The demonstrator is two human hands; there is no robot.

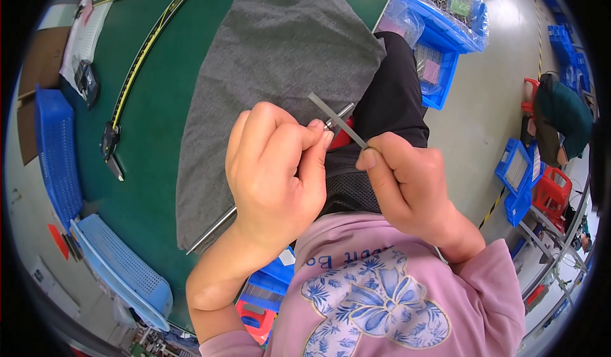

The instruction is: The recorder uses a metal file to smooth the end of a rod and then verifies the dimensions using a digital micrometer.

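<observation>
My left hand [273, 160] is closed around a thin, shiny metal rod [212, 231], pinching it near its upper right end between thumb and fingertips. The rod slants under the hand, its lower end over the edge of a grey cloth [280, 45]. In my right hand [410, 182], thumb and forefinger grip one end of a narrow, flat grey strip [335, 116], which looks like a small file. The strip crosses the rod just beyond my left fingertips. Whether the two touch, I cannot tell. Part of the rod is hidden by my left hand and wrist.
A caliper [137, 64] lies on the green tabletop [146, 179], left of the cloth. Blue baskets [121, 265] line the left edge. Blue bins [445, 80] holding metal parts stand at upper right. Farther right are another person [563, 118] and a red stool [552, 191].
</observation>
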